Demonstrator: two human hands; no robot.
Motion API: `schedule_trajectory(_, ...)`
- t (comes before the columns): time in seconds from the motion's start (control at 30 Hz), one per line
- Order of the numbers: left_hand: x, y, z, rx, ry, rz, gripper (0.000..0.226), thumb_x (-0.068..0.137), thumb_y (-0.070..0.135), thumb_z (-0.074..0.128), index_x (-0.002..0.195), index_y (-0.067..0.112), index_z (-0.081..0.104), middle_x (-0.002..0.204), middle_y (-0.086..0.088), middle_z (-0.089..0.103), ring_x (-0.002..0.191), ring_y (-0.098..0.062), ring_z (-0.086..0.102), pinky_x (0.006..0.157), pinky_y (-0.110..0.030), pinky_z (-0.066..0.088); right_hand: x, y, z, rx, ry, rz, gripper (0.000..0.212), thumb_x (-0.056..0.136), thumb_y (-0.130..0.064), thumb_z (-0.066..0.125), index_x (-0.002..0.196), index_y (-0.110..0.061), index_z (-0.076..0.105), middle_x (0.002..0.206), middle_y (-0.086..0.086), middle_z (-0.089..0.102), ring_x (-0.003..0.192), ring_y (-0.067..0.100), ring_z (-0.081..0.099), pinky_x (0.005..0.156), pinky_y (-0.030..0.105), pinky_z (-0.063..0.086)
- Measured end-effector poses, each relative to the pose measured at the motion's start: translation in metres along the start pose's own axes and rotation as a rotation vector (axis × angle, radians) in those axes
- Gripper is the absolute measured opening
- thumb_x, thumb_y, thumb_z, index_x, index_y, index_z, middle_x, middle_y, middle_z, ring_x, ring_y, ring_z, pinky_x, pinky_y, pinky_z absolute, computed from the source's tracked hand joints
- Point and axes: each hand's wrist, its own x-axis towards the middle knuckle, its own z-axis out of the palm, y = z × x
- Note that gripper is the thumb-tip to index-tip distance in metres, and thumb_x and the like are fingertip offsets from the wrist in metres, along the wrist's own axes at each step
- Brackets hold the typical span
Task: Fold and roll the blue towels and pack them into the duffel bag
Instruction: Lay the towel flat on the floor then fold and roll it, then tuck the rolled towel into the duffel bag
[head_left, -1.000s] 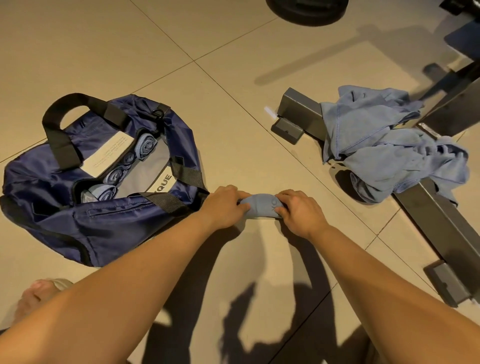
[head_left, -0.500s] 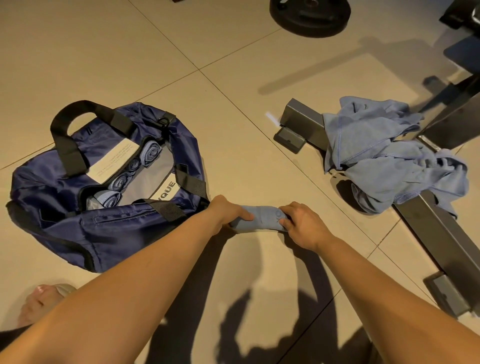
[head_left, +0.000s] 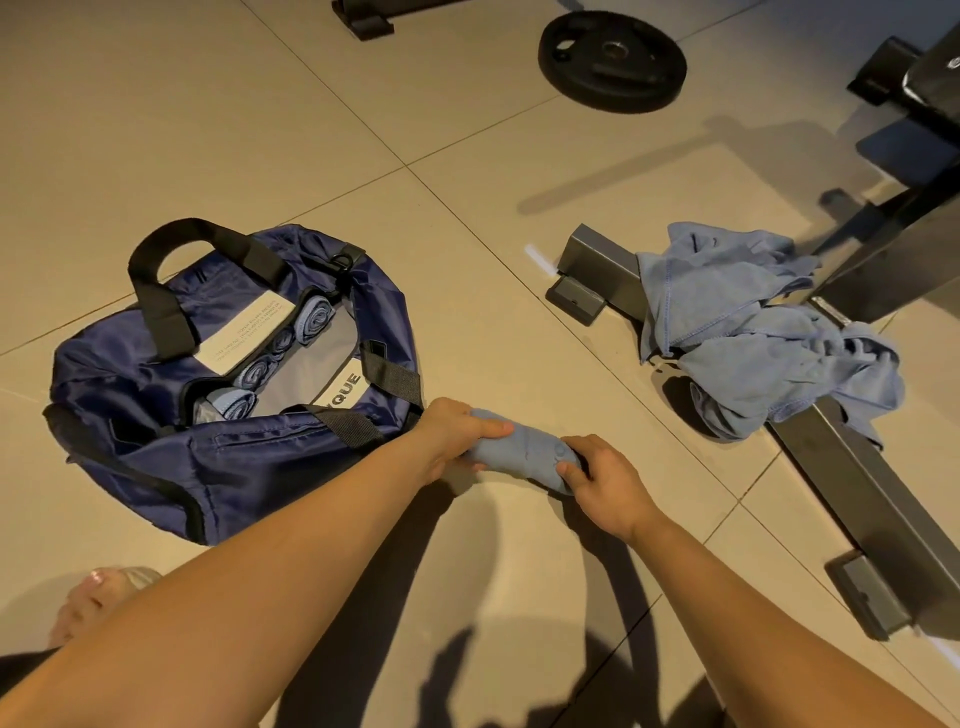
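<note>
I see rolled towel just right of duffel bag, beside its open mouth. Left hand clamps bag-side end, right hand clamps far end. I judge roll light, soft, quick to unwind: keep both ends squeezed. Loose towels well right of bag.

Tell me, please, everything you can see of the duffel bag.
The bag is navy, shiny, nylon-like fabric, lying slumped on the tiled floor with its top open onto a grey lining. It has black webbing handles, one arched up on the far side, and a white label with small print. Four rolled towels sit in a row inside along the far wall. The left hand, gripping a towel, is close by its right end; contact is unclear.
</note>
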Motion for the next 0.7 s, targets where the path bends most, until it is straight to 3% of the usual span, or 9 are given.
schedule_trajectory(0.1, -0.014, 0.007, -0.013, 0.130, -0.007, 0.216, 0.030, 0.089, 0.022, 0.078, 0.111, 0.003, 0.069, 0.105, -0.014, 0.071, 0.092, -0.022, 0.067, 0.074, -0.028, 0.057, 0.001, -0.021, -0.017, 0.051, -0.028, 0.026, 0.032, 0.093, -0.036, 0.066, 0.120, -0.019, 0.067, 0.115, 0.000, 0.067, 0.106, 0.020, 0.061, 0.090, 0.033, 0.049)
schedule_trajectory(0.17, -0.025, 0.015, -0.025, 0.218, -0.078, 0.300, 0.023, 0.088, 0.021, 0.079, 0.106, 0.007, 0.074, 0.101, -0.012, 0.074, 0.096, -0.024, 0.071, 0.083, -0.035, 0.060, 0.004, -0.046, -0.035, 0.132, -0.010, 0.024, 0.044, 0.090, -0.044, 0.070, 0.125, -0.018, 0.065, 0.120, -0.002, 0.063, 0.111, 0.017, 0.059, 0.096, 0.033, 0.049)
schedule_trajectory(0.27, -0.047, 0.034, -0.041, 0.311, -0.169, 0.379, 0.017, 0.088, 0.021, 0.079, 0.103, 0.015, 0.077, 0.097, -0.006, 0.077, 0.096, -0.019, 0.073, 0.084, -0.032, 0.059, 0.008, -0.086, -0.053, 0.364, -0.238, 0.043, 0.062, 0.086, -0.044, 0.075, 0.139, -0.021, 0.053, 0.127, -0.004, 0.062, 0.118, 0.012, 0.058, 0.099, 0.029, 0.046)
schedule_trajectory(0.33, -0.062, 0.046, -0.053, 0.317, -0.219, 0.412, 0.015, 0.089, 0.019, 0.077, 0.104, 0.015, 0.076, 0.097, -0.003, 0.078, 0.093, -0.015, 0.074, 0.079, -0.025, 0.056, 0.009, -0.103, -0.051, 0.433, -0.431, 0.065, 0.062, 0.081, -0.044, 0.079, 0.132, -0.016, 0.058, 0.118, 0.005, 0.071, 0.112, 0.022, 0.066, 0.102, 0.039, 0.051)
schedule_trajectory(0.43, -0.080, 0.055, -0.080, 0.295, -0.219, 0.448, 0.014, 0.090, 0.017, 0.076, 0.103, 0.013, 0.076, 0.098, -0.005, 0.078, 0.095, -0.020, 0.075, 0.082, -0.032, 0.059, 0.007, -0.125, -0.044, 0.495, -0.476, 0.042, 0.058, 0.078, -0.044, 0.080, 0.117, -0.003, 0.066, 0.110, 0.018, 0.073, 0.108, 0.036, 0.068, 0.102, 0.051, 0.052)
schedule_trajectory(0.57, -0.099, 0.063, -0.123, 0.196, -0.206, 0.478, 0.021, 0.090, 0.014, 0.075, 0.110, 0.008, 0.075, 0.107, -0.012, 0.076, 0.105, -0.028, 0.072, 0.099, -0.044, 0.056, 0.002, -0.179, -0.052, 0.420, -0.425, -0.032, 0.060, 0.082, -0.051, 0.076, 0.117, -0.005, 0.065, 0.107, 0.014, 0.074, 0.100, 0.030, 0.071, 0.095, 0.045, 0.056)
schedule_trajectory(0.7, -0.125, 0.086, -0.173, 0.125, -0.234, 0.531, 0.020, 0.091, 0.013, 0.074, 0.110, 0.009, 0.075, 0.110, -0.015, 0.075, 0.107, -0.030, 0.072, 0.097, -0.042, 0.055, -0.001, -0.240, -0.070, 0.468, -0.479, -0.042, 0.057, 0.085, -0.051, 0.069, 0.119, -0.006, 0.065, 0.108, 0.012, 0.073, 0.095, 0.024, 0.070, 0.088, 0.035, 0.055)
